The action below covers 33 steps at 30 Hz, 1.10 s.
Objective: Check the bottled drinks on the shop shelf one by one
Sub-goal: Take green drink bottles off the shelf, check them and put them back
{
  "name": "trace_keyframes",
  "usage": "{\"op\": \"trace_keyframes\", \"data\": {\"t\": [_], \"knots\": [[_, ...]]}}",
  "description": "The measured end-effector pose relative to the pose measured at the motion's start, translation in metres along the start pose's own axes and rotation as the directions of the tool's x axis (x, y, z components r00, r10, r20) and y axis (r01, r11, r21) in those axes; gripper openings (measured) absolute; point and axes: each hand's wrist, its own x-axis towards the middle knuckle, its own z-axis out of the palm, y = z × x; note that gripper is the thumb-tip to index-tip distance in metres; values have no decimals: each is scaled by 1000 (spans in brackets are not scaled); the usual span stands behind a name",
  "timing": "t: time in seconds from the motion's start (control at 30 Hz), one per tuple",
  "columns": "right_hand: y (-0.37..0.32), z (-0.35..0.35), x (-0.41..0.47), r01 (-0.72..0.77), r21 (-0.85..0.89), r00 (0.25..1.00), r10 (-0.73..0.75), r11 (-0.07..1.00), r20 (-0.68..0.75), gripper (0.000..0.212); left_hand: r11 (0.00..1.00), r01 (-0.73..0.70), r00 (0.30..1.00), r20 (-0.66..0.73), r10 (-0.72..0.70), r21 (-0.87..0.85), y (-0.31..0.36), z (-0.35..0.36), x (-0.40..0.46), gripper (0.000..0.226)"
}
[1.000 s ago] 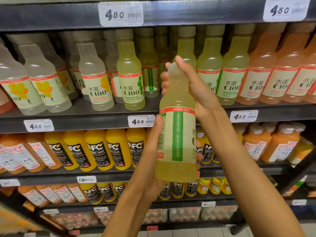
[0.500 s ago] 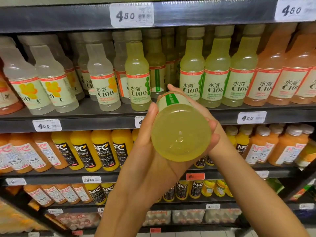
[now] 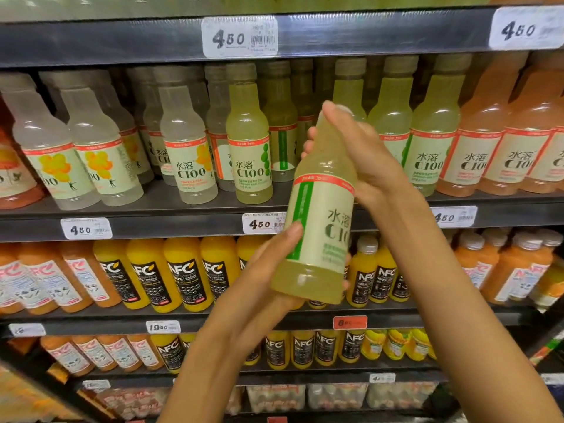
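Since the earlier frame, the green bottle (image 3: 320,215) has swung from base-toward-camera back to near upright, leaning slightly right at the top. You hold it in front of the shelf edge (image 3: 152,227), clear of the rows behind.

Your right hand (image 3: 357,148) wraps the neck and cap from the right; the cap is fully hidden under your fingers. Your left hand (image 3: 268,270) grips the lower body, thumb on the label's left side, the other fingers hidden behind the bottle except for tips showing at its right.

The bottle is translucent smooth plastic, cylindrical with a tapered shoulder, filled with pale yellow-green liquid. Its cream label carries a red top band and a green vertical stripe; the lettering is cut off at the right curve. The small print is unreadable.

The price tag (image 3: 262,222) on the shelf edge is partly covered by the bottle.
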Motion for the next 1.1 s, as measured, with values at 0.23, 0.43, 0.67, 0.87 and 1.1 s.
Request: {"op": "trace_keyframes", "data": {"t": [0.23, 0.43, 0.67, 0.87, 1.1], "knots": [[-4, 7, -2, 227, -278, 974, -211, 933, 88, 36, 846, -160, 973, -65, 223, 508, -14, -1, 13, 53], [13, 7, -28, 316, -327, 946, -268, 890, 184, 32, 751, -284, 900, -104, 423, 597, -18, -12, 27, 52], [20, -5, -41, 479, -308, 850, -346, 822, 396, 47, 596, -292, 847, -87, 524, 748, -21, -28, 39, 66], [14, -14, -34, 530, -365, 793, -294, 766, 534, 44, 580, -318, 858, -33, 513, 749, -17, -30, 34, 64], [22, -5, -17, 124, 52, 837, -133, 991, 532, 39, 745, -261, 956, 57, 288, 614, -24, -30, 22, 57]]}}
